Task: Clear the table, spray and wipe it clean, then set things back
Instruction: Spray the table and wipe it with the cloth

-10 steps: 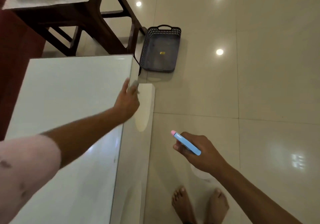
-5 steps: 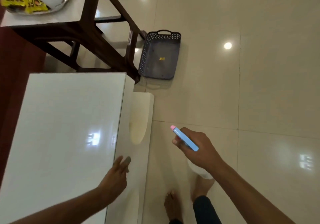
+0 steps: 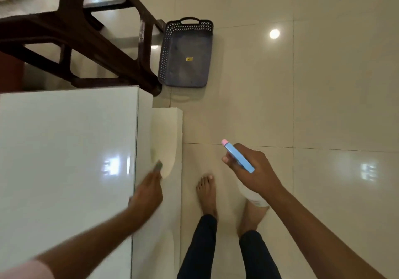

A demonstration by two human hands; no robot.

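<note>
The white glossy table (image 3: 64, 160) fills the left of the head view, its top bare. My left hand (image 3: 146, 194) rests on the table's right edge, fingers pinching a small grey cloth (image 3: 159, 166) against the white side ledge. My right hand (image 3: 252, 171) hovers over the floor to the right of the table, closed around a slim blue spray bottle (image 3: 238, 158) with a pink tip pointing up and left. Something white (image 3: 252, 196), perhaps a cloth, hangs below that hand.
A dark blue perforated basket (image 3: 167, 48) stands on the tiled floor beyond the table's far right corner. A dark wooden table (image 3: 71, 35) with a tray on top stands at the far left. My bare feet (image 3: 207, 194) are beside the white table.
My left hand slid along the table's right edge from the far corner toward me, then slightly forward again. The right hand kept the blue bottle in about the same place.
</note>
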